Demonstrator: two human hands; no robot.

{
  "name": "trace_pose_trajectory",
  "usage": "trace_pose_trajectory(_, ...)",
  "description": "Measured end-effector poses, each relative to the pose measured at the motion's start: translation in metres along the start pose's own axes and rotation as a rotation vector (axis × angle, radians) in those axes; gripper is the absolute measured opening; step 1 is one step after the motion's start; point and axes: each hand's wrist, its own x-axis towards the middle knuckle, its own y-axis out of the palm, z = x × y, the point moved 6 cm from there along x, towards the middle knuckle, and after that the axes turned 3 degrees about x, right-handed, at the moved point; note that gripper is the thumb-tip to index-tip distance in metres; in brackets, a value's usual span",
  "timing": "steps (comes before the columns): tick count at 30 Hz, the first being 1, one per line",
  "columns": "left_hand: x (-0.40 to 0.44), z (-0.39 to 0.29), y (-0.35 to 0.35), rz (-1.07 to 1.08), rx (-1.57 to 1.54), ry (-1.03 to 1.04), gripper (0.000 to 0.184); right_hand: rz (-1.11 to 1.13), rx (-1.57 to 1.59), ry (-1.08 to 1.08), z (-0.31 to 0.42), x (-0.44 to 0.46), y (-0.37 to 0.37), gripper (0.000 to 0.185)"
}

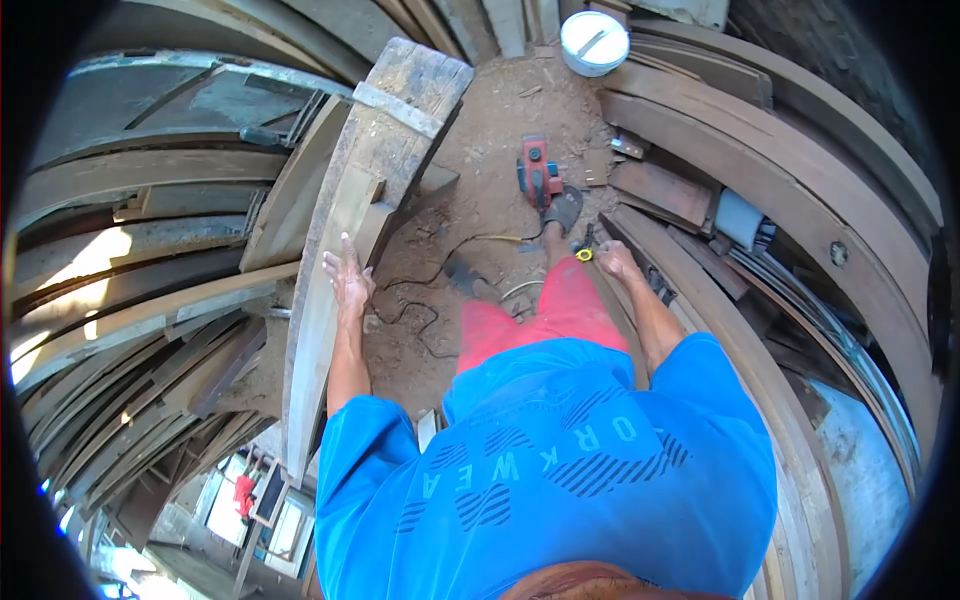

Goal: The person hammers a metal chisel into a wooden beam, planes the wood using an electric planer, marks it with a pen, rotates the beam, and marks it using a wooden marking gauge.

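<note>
At nine o'clock, the left hand [350, 285] spreads its fingers over the edge of a pale board [318, 328], grasping nothing; at two, the right hand [617, 262] curls its fingers (any hold unclear). Dusty floor [485, 115] opens toward twelve.

Pale wooden board [347, 208] lying lengthwise on the worn tabletop [393, 148].
Long, narrow and light tan, the board lies flat, its far end short of the crosspiece [398, 108], its middle partly covered by the left hand [348, 283]; whether they touch is hard to tell. Well apart, a small, rounded yellow thing [584, 255] with a dark centre shows just beside the right hand [617, 260]; whether it is held is unclear.
</note>
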Motion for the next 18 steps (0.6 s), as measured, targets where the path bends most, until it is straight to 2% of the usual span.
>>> trace_pose_trajectory(2, 0.000, 0.002, 0.006, -0.033, -0.004, 0.019, 0.107, -0.007, -0.073, -0.073, -0.023, 0.021, 0.023, 0.029)
trace_pose_trajectory(4, -0.002, 0.003, 0.005, -0.030, 0.010, 0.013, 0.106, 0.031, 0.079, -0.040, -0.024, 0.031, 0.031, 0.025)
trace_pose_trajectory(6, -0.004, -0.001, -0.002, -0.013, 0.023, 0.000, 0.106, -0.009, 0.239, -0.013, -0.005, 0.032, 0.026, 0.018)
trace_pose_trajectory(7, -0.006, -0.003, -0.005, -0.001, 0.031, -0.012, 0.106, -0.021, 0.278, -0.066, -0.003, 0.042, 0.034, 0.018)
trace_pose_trajectory(10, -0.006, -0.007, -0.008, 0.019, 0.033, -0.029, 0.106, -0.013, 0.292, -0.067, 0.018, 0.053, 0.035, 0.020)
trace_pose_trajectory(11, -0.005, -0.006, -0.007, 0.016, 0.031, -0.029, 0.106, 0.066, 0.403, 0.003, 0.033, 0.049, 0.032, 0.023)
trace_pose_trajectory(14, -0.007, -0.005, -0.007, 0.001, 0.020, -0.020, 0.105, 0.051, 0.421, -0.051, 0.050, 0.064, 0.040, 0.028)
trace_pose_trajectory(18, -0.008, -0.006, -0.008, 0.006, 0.020, -0.018, 0.104, -0.039, 0.255, -0.173, 0.074, 0.060, 0.032, 0.024)
